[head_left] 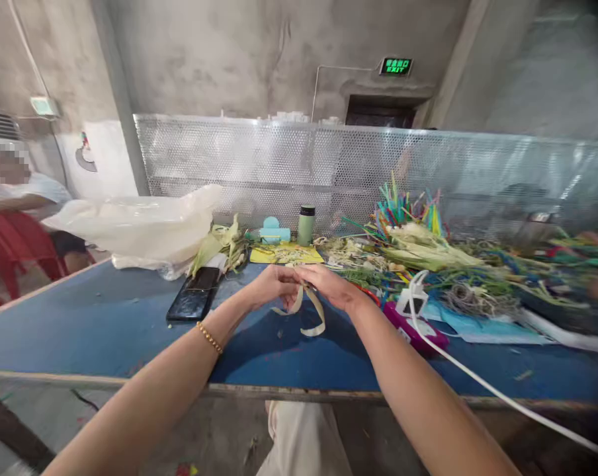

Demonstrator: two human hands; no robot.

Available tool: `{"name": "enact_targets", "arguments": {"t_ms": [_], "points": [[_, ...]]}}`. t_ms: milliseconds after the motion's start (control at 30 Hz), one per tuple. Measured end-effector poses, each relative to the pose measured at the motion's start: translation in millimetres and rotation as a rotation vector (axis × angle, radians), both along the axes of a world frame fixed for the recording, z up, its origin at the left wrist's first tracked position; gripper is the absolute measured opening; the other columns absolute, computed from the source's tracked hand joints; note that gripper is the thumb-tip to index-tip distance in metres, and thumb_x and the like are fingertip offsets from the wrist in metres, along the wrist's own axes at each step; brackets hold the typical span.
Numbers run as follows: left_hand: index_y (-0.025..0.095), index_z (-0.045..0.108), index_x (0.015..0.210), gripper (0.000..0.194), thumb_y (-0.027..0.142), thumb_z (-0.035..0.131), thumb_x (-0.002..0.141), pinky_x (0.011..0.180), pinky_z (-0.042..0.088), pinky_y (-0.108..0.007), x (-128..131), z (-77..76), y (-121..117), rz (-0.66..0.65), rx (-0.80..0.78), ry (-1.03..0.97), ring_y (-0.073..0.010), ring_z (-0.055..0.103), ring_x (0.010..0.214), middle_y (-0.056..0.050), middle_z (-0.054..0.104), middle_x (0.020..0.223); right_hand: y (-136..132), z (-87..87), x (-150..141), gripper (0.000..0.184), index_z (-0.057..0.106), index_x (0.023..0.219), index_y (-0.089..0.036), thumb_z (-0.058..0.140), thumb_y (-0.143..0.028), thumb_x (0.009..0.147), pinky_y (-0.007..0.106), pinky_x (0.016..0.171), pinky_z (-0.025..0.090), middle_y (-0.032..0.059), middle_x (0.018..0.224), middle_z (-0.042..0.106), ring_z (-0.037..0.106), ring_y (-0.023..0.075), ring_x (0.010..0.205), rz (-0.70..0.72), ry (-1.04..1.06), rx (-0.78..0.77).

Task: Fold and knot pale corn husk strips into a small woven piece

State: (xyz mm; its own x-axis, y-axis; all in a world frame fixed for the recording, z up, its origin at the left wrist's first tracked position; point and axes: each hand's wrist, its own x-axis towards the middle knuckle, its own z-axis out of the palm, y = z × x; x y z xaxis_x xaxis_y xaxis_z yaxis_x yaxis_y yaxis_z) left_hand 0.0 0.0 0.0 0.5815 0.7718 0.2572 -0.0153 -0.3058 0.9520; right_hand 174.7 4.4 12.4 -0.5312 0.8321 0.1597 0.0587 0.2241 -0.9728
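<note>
My left hand (274,285) and my right hand (327,283) meet over the middle of the blue table (105,317). Both are closed, with fingertips pinched together on a pale, flat, curling strip (317,312) that looks like dried husk. Its loose ends hang below the fingers in two loops; the part between the fingertips is hidden. Just beyond the hands lies a yellow sheet (259,255) strewn with small pale and green scraps. A black phone (194,297) rests left of my left hand.
At the left is a large plastic bag (145,228) beside leafy husks (217,244). A green bottle (306,226) stands at the back. To the right are a purple power strip (423,337) with a white cable (487,387), tangled strands (472,297) and colourful stems (403,208). Another person (26,185) sits far left.
</note>
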Motion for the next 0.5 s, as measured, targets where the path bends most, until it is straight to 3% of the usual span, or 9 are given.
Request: {"name": "enact_targets", "arguments": {"t_ms": [133,300,400,500], "points": [[0.01,0.067,0.084,0.025,0.03,0.076,0.072,0.053,0.048,-0.023,2,0.3,-4,-0.114,-0.028,-0.007,-0.011,0.06,0.05,-0.002,0.064,0.061,-6,3.1,-6,0.035,0.068,0.088,-0.018,0.073,-0.051,0.076,0.029,0.059,0.049,0.0026,0.071,0.066,0.061,0.0163,0.062,-0.005,0.167,-0.03],[0.011,0.067,0.088,0.031,0.037,0.077,0.073,0.057,0.05,-0.026,1,1.5,-7,-0.184,-0.057,0.009,-0.0145,0.064,0.055,-0.004,0.066,0.068,-4,9.5,-7,0.03,0.069,0.082,-0.016,0.074,-0.044,0.075,0.026,0.066,0.048,0.0035,0.079,0.066,0.06,0.0135,0.071,-0.157,0.295,0.074],[0.011,0.069,0.087,0.031,0.037,0.077,0.072,0.056,0.046,-0.023,1,2.9,-8,-0.154,-0.048,0.029,-0.0107,0.059,0.054,-0.003,0.065,0.067,0,12.2,-3,0.027,0.069,0.077,-0.015,0.072,-0.042,0.074,0.027,0.064,0.045,0.0033,0.073,0.066,0.058,0.0143,0.068,-0.358,0.215,0.209],[0.011,0.069,0.086,0.028,0.035,0.076,0.073,0.056,0.045,-0.022,0,5.9,-9,-0.145,-0.03,0.049,-0.009,0.056,0.054,-0.002,0.063,0.064,3,14.0,1,0.025,0.062,0.061,-0.015,0.068,-0.036,0.073,0.025,0.052,0.034,-0.0015,0.054,0.052,0.046,0.0107,0.053,-0.624,0.094,0.429]]}}
